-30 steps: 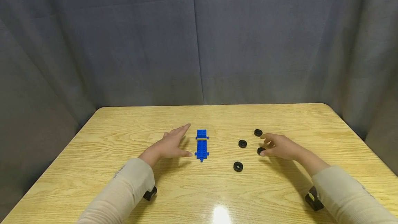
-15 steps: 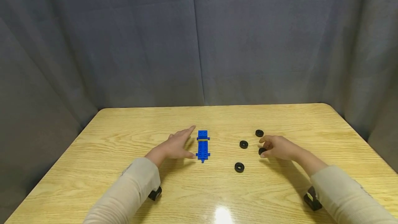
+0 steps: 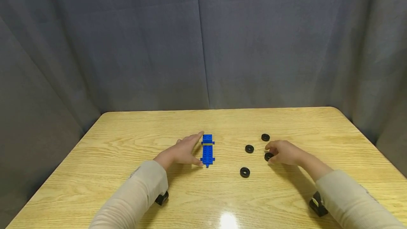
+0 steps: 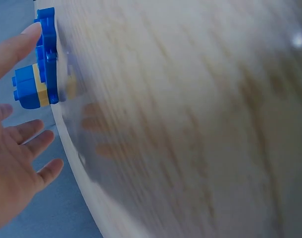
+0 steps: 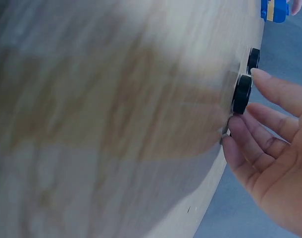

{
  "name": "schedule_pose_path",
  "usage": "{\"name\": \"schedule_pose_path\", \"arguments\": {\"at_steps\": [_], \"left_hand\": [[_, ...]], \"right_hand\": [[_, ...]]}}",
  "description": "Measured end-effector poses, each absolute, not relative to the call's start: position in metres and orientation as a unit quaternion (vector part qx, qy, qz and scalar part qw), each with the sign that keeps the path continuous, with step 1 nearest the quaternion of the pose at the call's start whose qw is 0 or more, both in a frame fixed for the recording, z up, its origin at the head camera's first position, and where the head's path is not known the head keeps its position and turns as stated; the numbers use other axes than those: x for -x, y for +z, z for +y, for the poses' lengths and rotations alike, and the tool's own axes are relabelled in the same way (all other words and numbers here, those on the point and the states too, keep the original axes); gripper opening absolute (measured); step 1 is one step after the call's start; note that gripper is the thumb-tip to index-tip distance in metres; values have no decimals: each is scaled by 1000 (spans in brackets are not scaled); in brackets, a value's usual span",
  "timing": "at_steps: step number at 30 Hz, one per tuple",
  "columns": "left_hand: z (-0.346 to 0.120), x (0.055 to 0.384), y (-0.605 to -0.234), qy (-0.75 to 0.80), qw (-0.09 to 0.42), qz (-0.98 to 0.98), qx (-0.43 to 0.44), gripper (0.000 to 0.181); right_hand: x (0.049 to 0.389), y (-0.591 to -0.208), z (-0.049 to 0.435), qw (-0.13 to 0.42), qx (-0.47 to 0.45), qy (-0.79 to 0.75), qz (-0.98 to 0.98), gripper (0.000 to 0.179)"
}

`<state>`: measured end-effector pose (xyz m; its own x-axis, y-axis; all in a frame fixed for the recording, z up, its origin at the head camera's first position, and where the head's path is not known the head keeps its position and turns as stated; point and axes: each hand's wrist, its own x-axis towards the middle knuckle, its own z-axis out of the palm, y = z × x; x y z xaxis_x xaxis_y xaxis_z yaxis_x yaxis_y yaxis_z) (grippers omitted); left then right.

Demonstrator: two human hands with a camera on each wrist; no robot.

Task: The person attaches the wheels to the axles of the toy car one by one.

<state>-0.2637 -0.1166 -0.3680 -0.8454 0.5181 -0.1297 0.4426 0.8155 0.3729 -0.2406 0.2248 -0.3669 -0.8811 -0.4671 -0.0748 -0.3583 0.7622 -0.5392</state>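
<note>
A blue toy car chassis (image 3: 207, 154) with studs, side axle pegs and a yellow strip lies lengthwise on the wooden table. My left hand (image 3: 183, 150) is spread at its left side, fingers toward the far end and thumb by the near end. In the left wrist view the thumb overlaps the chassis (image 4: 51, 74); contact is unclear. My right hand (image 3: 285, 152) reaches over a black toy tyre (image 3: 268, 156), fingers loosely bent. In the right wrist view, thumb and fingers stand about the tyre (image 5: 241, 94), with no clear grip.
More black tyres lie flat between chassis and right hand: one nearer me (image 3: 245, 172), one in the middle (image 3: 249, 148), one farther back (image 3: 265, 137). A grey curtain (image 3: 203, 45) hangs behind the table (image 3: 152, 123). Black wrist cameras sit under both sleeves.
My left hand has moved right and closer to the chassis. The right hand has come slightly lower over its tyre, thumb and fingers drawing a little nearer. Chassis and tyres stay put.
</note>
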Motion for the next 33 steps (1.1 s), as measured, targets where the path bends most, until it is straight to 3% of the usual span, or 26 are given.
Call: {"name": "schedule_pose_path", "arguments": {"at_steps": [33], "left_hand": [[-104, 267, -370, 170, 128, 942, -260, 105]], "right_hand": [[241, -366, 221, 74, 268, -205, 938, 22]]}}
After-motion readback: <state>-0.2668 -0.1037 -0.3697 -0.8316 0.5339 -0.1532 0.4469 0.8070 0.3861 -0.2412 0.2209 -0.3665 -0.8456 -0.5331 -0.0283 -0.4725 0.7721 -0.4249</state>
